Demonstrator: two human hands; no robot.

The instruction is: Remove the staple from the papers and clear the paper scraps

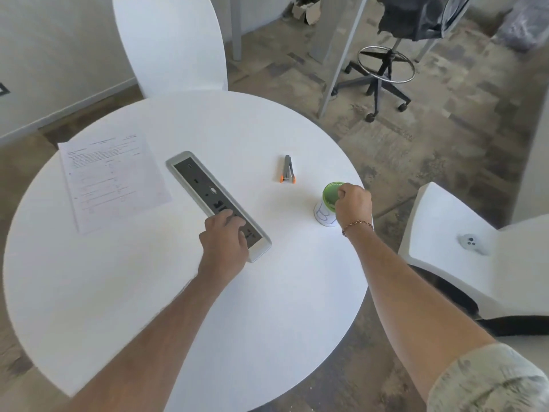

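Cup (324,214) with handwritten "B", partly hidden.

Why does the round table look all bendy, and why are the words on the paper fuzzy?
Head view: the wide-angle lens curves the table edge; the papers print is too small and soft to read; bright even light leaves only faint shadows.

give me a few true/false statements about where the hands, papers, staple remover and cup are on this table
1. The right hand is over the rim of the green-lined cup. True.
2. The staple remover is held in the left hand. False: it lies untouched on the table.
3. The papers lie at the table's left side, apart from both hands. True.
4. The left hand rests on the papers. False: it rests on the power strip panel.
5. The cup lies tipped over. False: it stands upright.
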